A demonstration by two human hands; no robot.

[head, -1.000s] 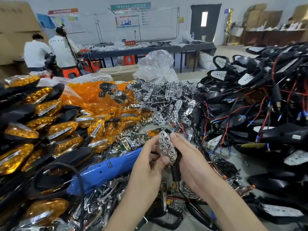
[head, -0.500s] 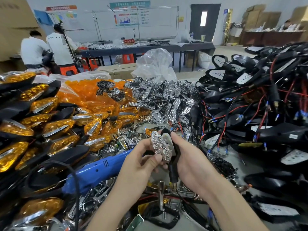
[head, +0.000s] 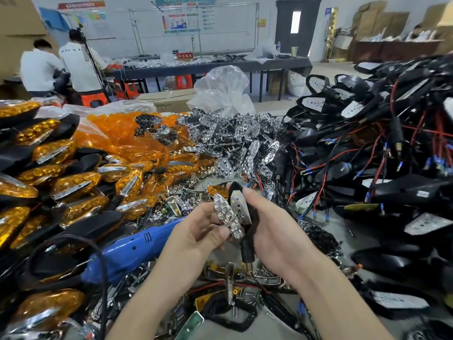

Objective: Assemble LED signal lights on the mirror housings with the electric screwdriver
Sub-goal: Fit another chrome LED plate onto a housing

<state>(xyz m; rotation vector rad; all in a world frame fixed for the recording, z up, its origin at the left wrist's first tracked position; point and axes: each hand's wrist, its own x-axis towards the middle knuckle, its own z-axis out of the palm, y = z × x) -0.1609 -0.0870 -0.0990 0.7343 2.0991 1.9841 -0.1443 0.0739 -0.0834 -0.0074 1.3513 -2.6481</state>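
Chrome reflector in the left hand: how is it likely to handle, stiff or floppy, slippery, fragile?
Probably stiff: the chrome reflector holds its shape though the left hand pinches only its lower end. Likely light, a thin dimpled shell. Its glossy plating may be slippery and scratch easily.

1 screwdriver (head: 132, 249), 2 hands (head: 196, 234), 2 ppl (head: 78, 65).

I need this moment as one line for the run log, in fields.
left hand: holds chrome reflector | right hand: holds black housing | reflector: beside housing, unseated | blue screwdriver: lying unheld
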